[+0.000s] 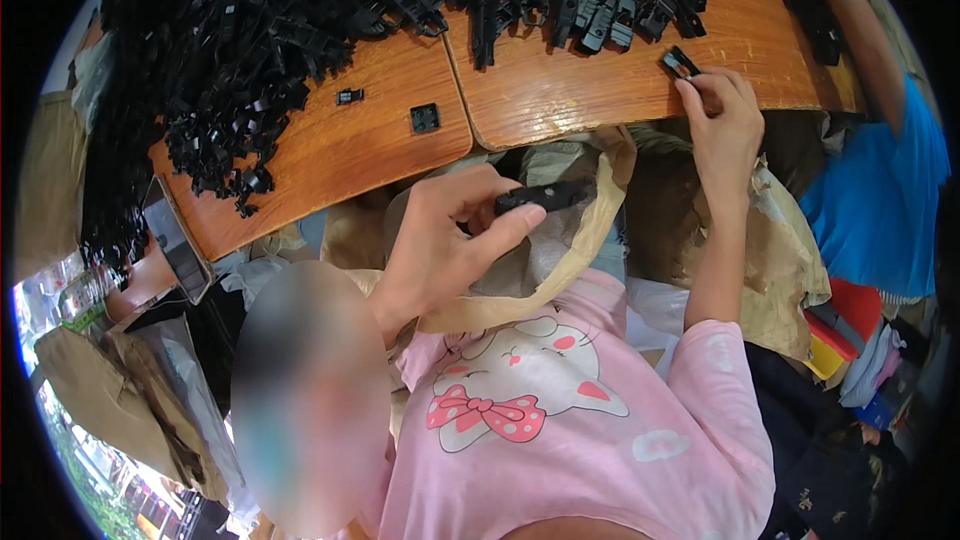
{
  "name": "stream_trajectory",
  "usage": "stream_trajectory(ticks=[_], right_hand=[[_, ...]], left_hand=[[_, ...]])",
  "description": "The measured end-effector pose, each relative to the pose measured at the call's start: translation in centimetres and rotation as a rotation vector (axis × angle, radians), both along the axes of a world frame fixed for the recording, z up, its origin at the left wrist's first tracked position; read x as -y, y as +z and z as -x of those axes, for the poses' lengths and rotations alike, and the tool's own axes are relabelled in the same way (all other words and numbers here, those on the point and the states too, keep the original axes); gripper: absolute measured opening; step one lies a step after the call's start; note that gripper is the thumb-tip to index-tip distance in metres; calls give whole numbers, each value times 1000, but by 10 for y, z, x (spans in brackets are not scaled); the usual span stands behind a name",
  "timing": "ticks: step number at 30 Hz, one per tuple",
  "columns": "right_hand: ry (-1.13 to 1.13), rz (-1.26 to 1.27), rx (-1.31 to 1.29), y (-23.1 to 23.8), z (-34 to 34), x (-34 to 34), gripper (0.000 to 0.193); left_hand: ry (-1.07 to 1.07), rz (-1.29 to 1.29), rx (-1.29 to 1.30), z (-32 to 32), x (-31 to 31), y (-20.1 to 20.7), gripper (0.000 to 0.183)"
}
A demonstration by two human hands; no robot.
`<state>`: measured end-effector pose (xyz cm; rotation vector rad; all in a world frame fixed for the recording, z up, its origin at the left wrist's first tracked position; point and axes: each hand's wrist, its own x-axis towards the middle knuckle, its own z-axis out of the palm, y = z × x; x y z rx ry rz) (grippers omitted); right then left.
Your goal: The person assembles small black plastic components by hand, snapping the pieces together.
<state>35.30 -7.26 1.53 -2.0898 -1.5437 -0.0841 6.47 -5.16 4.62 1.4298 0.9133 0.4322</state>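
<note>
My left hand (445,240) pinches a black plastic part (543,198) between thumb and fingers. It is long and narrow, held over the open mouth of a brown paper bag (545,290) in front of me. Over the table's near edge at the right, my right hand (725,120) grips the lower end of another narrow black plastic part (680,63), with a pale bluish piece showing on it. A small square black piece (424,118) and a smaller black piece (350,96) lie loose on the wooden table (330,160).
A big heap of black plastic parts (290,30) covers the table's far and left side. More parts (600,10) lie at the far middle. A seam divides the tabletop. At the right, a person in a blue top (880,190) reaches in. Crumpled brown sacking (780,240) hangs below the table.
</note>
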Motion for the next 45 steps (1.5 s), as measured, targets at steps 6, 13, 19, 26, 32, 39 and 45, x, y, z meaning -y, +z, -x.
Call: stream_trajectory(ticks=[6,13,19,26,32,39,45], right_hand=[[361,-151,-1235,30,68,17,42],[727,-203,-1381,0,119,10,40],[728,-200,-1150,7,116,10,38],[749,-153,-833,22,117,6,35],[780,-218,-471,23,116,2,39],[791,-289,-243,27,124,0,39],[784,-299,-281,23,129,-2,41]], left_hand=[[229,184,36,-1,-6,8,25],[269,514,325,12,-8,0,32],[269,503,406,25,-8,-3,32],[246,455,382,24,-4,3,35],[269,346,234,19,-5,10,37],[284,216,145,11,1,15,19],[327,221,264,11,2,8,21]])
